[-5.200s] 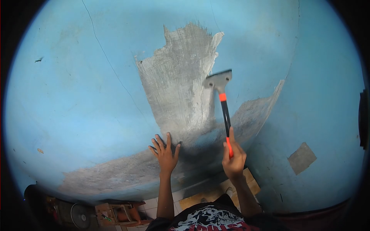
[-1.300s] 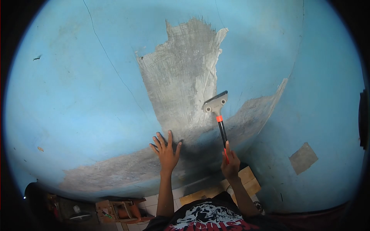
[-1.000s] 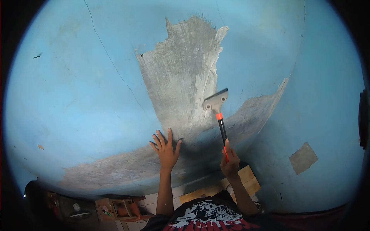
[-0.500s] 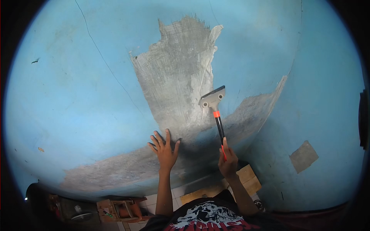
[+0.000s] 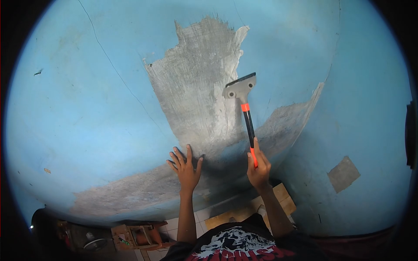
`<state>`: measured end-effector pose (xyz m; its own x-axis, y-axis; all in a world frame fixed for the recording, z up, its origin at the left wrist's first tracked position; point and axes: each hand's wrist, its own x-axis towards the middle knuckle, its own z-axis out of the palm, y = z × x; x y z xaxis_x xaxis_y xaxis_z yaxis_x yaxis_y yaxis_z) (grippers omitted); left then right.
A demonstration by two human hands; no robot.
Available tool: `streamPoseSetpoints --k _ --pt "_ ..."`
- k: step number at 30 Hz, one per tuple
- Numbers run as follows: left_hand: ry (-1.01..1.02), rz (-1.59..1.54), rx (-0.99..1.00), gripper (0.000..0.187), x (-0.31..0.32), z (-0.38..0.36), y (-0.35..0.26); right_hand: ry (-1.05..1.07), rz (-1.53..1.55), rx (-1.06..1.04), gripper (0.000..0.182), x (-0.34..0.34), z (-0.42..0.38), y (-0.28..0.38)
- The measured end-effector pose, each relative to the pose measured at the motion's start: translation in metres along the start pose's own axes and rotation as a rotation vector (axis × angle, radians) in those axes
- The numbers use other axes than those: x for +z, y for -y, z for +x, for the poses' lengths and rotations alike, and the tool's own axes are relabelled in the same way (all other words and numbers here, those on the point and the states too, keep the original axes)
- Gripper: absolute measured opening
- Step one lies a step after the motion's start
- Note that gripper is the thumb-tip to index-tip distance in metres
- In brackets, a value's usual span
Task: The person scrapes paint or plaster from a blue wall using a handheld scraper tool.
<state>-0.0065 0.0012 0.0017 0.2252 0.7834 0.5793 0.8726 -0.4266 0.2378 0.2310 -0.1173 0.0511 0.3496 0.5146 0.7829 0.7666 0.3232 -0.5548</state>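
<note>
My right hand (image 5: pixel 259 167) is closed round the lower end of a long-handled scraper (image 5: pixel 248 122), black with orange bands. Its wide grey head with a dark blade points up, at the right edge of a bare grey patch (image 5: pixel 191 78) in the blue wall (image 5: pixel 113 108). Ragged pale paint lines that edge above the blade. Lower and to the left, my left hand (image 5: pixel 188 174) lies with spread fingers on the wall, near the bottom of the patch, and holds nothing.
Another bare strip (image 5: pixel 130 191) runs along the lower wall. The right wall has a small grey square (image 5: pixel 344 174). Below are a wooden stool (image 5: pixel 141 236), a dark container with a pale item at the lower left, floor tiles (image 5: pixel 173 224) and cardboard (image 5: pixel 283 199).
My right hand and the scraper have moved up along the right edge of the bare patch. My left hand has stayed in about the same place.
</note>
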Motion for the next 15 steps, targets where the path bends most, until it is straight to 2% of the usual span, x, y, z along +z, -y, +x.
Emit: streamPoseSetpoints --k 3,5,8,11,15 --pt "-0.009 0.003 0.008 0.073 0.000 -0.001 0.000 0.070 0.052 0.099 0.051 -0.005 -0.037 -0.015" --pt "-0.038 -0.012 0.012 0.072 0.002 -0.001 0.002 0.220 0.071 0.275 0.053 -0.009 -0.084 -0.028" --pt "-0.086 -0.024 0.025 0.069 0.006 -0.001 0.000 0.289 0.034 0.344 0.052 -0.007 -0.155 -0.065" --pt "-0.140 -0.016 0.040 0.068 0.010 0.004 -0.001 0.332 -0.021 0.456 0.045 -0.012 -0.178 -0.078" --pt "-0.242 -0.030 0.047 0.068 0.015 0.021 0.001 0.339 0.028 0.591 0.037 -0.008 -0.160 -0.077"
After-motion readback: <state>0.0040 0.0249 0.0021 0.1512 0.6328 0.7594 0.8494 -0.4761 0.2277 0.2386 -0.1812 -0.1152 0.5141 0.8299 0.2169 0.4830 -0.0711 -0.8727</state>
